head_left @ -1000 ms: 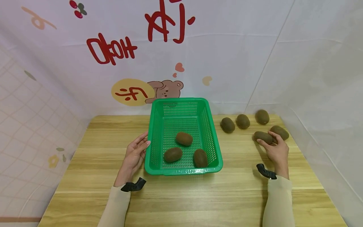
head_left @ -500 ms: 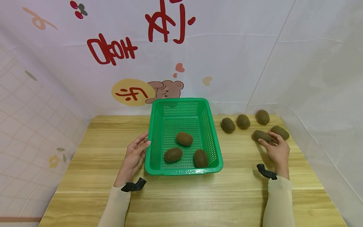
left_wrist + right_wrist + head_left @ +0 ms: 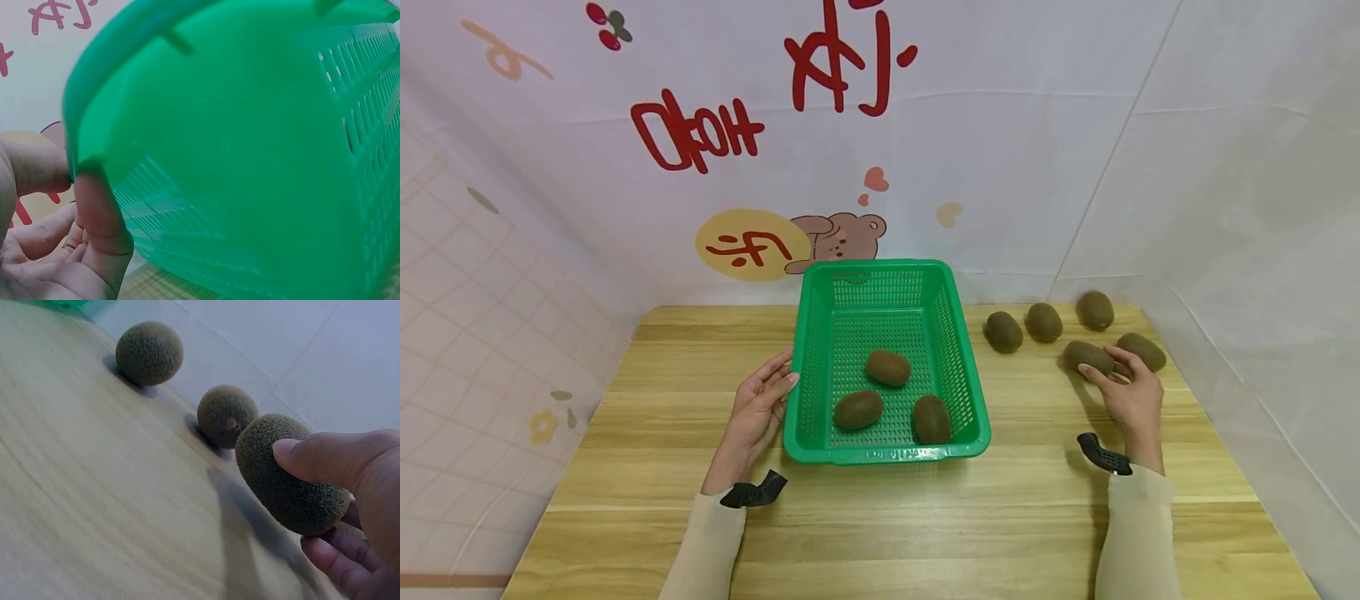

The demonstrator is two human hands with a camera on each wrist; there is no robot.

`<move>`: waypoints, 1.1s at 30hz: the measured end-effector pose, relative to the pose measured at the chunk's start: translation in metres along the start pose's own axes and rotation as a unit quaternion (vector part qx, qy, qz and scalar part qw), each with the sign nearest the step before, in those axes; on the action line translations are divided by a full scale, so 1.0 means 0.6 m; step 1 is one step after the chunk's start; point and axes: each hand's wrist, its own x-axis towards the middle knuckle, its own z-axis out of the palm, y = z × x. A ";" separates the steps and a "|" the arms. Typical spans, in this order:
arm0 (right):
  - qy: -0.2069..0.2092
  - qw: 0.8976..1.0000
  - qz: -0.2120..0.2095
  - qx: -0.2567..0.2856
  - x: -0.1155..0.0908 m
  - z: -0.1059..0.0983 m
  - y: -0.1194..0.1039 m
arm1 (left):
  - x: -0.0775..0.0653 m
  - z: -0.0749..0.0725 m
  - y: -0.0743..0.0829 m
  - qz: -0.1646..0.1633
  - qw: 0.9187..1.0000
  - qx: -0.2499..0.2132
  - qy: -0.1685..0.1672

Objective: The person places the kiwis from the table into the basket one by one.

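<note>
My left hand [image 3: 756,410] pinches the left rim of a green plastic basket [image 3: 887,455]. In the left wrist view the thumb and index finger [image 3: 100,206] meet at the rim [image 3: 70,125]. Three brown kiwis lie inside the basket, among them one kiwi [image 3: 887,367] near the middle. Over at the right, my right hand [image 3: 1137,402] holds a kiwi [image 3: 1087,357] between thumb and fingers. The right wrist view shows this held kiwi [image 3: 284,478] just above the table, its shadow beneath, with the thumb on its upper side.
Several loose kiwis lie on the wooden table [image 3: 925,525]: one kiwi [image 3: 1141,352] beside my right hand, and a kiwi [image 3: 1095,310], a kiwi [image 3: 1043,322] and a kiwi [image 3: 1003,332] along the back. A printed white wall sheet [image 3: 1000,167] stands behind the table.
The right hand's kiwi has shifted slightly left and up in the head view, away from the kiwi beside it. The left hand and basket have stayed put.
</note>
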 end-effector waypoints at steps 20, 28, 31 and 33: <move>-0.008 0.997 -0.056 0.045 -0.009 0.021 -0.048 | -0.001 -0.002 -0.003 0.000 1.000 0.001 -0.001; -0.021 0.994 -0.090 0.059 -0.022 0.028 -0.075 | -0.001 -0.002 -0.001 0.002 1.000 0.003 -0.001; -0.025 0.992 -0.104 0.070 -0.026 0.033 -0.085 | -0.001 -0.002 -0.001 0.004 1.000 0.002 -0.003; -0.030 0.990 -0.112 0.077 -0.028 0.037 -0.091 | -0.001 -0.002 -0.001 0.006 1.000 0.002 -0.005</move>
